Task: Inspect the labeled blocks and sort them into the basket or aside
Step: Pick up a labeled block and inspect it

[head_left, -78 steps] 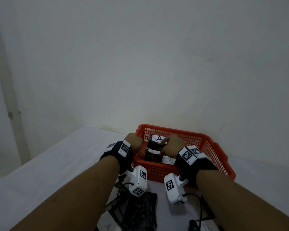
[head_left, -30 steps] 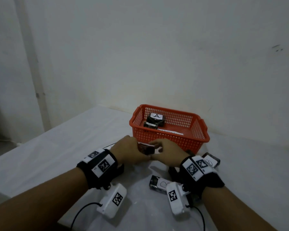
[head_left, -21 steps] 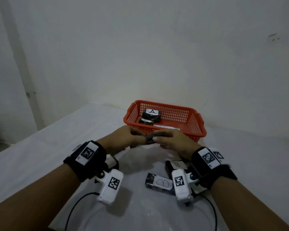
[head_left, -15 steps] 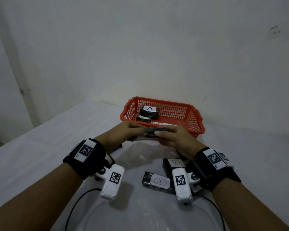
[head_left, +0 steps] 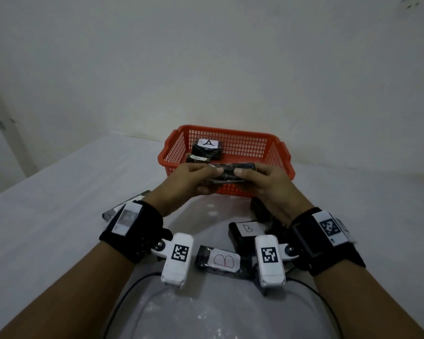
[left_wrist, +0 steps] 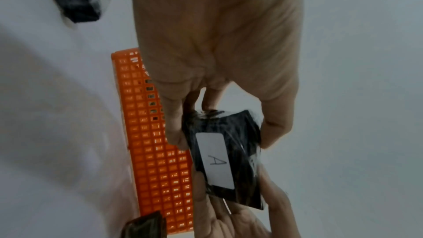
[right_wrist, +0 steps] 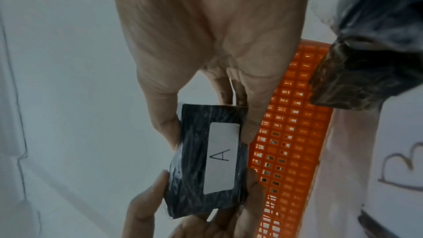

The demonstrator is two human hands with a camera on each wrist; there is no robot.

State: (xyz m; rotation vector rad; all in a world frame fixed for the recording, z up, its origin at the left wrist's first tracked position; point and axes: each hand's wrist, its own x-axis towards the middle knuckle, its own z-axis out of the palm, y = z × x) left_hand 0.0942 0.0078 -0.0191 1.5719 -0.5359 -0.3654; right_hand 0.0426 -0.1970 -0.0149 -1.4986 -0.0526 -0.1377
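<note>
Both hands hold one black plastic-wrapped block (head_left: 230,172) in the air just in front of the orange basket (head_left: 255,145). My left hand (head_left: 194,178) pinches its left end, my right hand (head_left: 257,178) its right end. The wrist views show a white label marked A on the block's underside (left_wrist: 216,160) (right_wrist: 222,158). Inside the basket lies a block labelled A (head_left: 207,148) on top of another dark block (head_left: 197,159). On the table near me lie two blocks labelled B (head_left: 218,261) (head_left: 246,231).
The white table (head_left: 59,204) meets a white wall behind the basket. Another dark block (head_left: 260,209) lies under my right hand, and one more (head_left: 113,211) sits behind my left wrist. Wrist camera cables (head_left: 132,287) trail toward me.
My hands left the basket, took up a block from the table in front of it and raised it. The view has tilted down, and the block now sits level with the basket's front rim.
</note>
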